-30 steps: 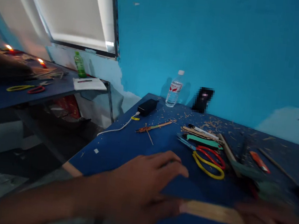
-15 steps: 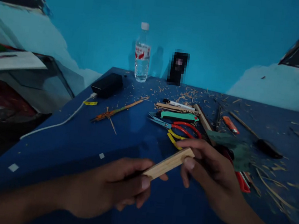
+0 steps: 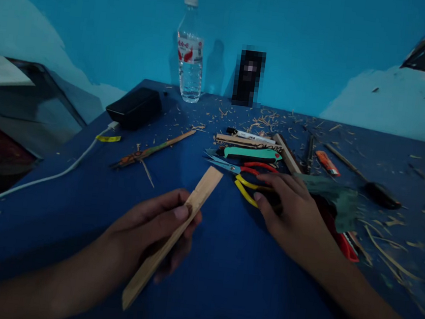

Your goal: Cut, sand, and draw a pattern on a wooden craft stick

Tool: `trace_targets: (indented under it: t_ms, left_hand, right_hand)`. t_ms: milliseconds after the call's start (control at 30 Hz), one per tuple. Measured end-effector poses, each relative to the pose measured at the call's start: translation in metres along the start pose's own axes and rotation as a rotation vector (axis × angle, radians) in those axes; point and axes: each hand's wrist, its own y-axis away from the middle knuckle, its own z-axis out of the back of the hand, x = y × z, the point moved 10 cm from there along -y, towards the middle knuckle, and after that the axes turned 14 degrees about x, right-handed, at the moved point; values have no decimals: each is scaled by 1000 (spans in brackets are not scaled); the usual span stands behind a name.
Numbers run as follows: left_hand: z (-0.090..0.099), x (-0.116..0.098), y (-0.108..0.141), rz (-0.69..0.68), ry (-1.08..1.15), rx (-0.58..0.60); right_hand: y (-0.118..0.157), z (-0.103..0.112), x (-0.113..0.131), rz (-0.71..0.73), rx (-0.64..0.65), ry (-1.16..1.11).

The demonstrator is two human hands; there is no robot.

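Note:
A flat, pale strip of wood slants upward in my left hand, thumb on its face and fingers behind. My right hand is over the tools, fingers apart, its thumb by a yellow handle. Its index finger reaches over the red-handled scissors, whose blades point left. Whether the fingertips touch the handles I cannot tell. Just behind lie a green-handled cutter, a marker and a thin wood piece.
Wood shavings litter the blue table. Behind stand a water bottle and a blurred dark object. A black case, white cable and carved stick are left; a dark-headed brush-like tool lies right.
My right hand has let go of the wood strip and moved over the scissors. My left hand has turned the strip steeper and drawn it leftward. The view has shifted.

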Motion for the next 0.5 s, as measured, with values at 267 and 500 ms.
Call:
trace_targets:
  t_ms: [267, 500]
  left_hand:
    - [-12, -40, 5, -231, -336, -10]
    - [-12, -49, 9, -331, -401, 8]
  right_hand:
    - [-10, 0, -24, -181, 99, -35]
    - [10, -3, -26, -355, 227, -111]
